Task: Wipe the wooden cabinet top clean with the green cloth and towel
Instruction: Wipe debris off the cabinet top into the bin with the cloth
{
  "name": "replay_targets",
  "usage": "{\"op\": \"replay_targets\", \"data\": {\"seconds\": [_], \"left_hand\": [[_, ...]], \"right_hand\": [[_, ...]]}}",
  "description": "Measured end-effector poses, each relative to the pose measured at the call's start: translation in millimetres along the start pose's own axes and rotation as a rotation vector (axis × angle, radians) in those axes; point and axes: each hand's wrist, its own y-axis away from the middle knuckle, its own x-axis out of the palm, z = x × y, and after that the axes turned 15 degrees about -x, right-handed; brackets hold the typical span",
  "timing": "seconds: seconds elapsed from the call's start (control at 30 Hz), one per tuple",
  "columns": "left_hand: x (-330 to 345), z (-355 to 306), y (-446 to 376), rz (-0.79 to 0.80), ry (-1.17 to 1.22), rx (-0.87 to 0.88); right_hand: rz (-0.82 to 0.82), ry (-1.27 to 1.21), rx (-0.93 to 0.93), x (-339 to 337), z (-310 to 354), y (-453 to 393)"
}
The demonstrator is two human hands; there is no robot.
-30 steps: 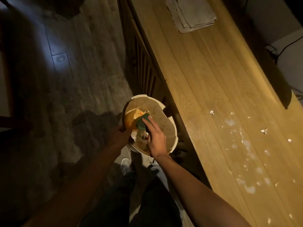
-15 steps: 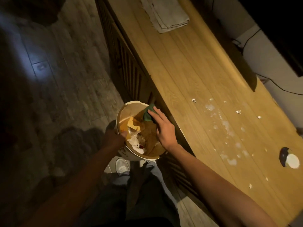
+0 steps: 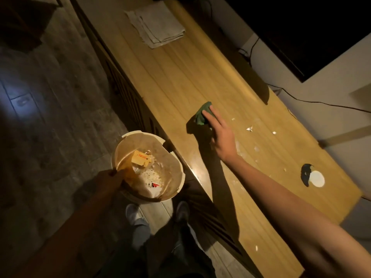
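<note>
The wooden cabinet top (image 3: 200, 81) runs from upper left to lower right. My right hand (image 3: 220, 135) holds the bunched green cloth (image 3: 201, 113) under its fingertips, just above the wood near the cabinet's middle. White crumbs and smears (image 3: 250, 128) lie scattered to the right of that hand. A folded grey towel (image 3: 158, 25) rests at the far end of the top. My left hand (image 3: 109, 177) grips the rim of a pale waste bin (image 3: 179, 181), held beside the cabinet's front edge, with scraps and a yellow wrapper inside.
A small white disc (image 3: 316, 178) lies near the cabinet's right end. A dark screen (image 3: 301, 33) hangs on the wall behind, with a black cable (image 3: 313, 101) trailing along the wall. My feet (image 3: 132, 213) stand on the wood-look floor by the slatted cabinet front (image 3: 128, 91).
My right hand has left the bin with the green cloth and moved right, out over the cabinet top. The left hand still holds the bin.
</note>
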Motion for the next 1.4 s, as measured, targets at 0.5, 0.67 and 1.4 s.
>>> {"op": "replay_targets", "data": {"seconds": [0.5, 0.67, 1.4], "left_hand": [[25.7, 3.1, -1.5, -0.133, 0.209, -0.053], [31.7, 0.6, -8.9, -0.154, 0.163, -0.063], [28.6, 5.2, -4.9, -0.036, 0.177, -0.102]], "right_hand": [[-0.099, 0.208, 0.461, -79.9, -249.8, -8.6], [-0.132, 0.174, 0.637, -58.6, -286.0, -20.4], [0.087, 0.044, 0.177, 16.5, -162.2, -47.0]]}}
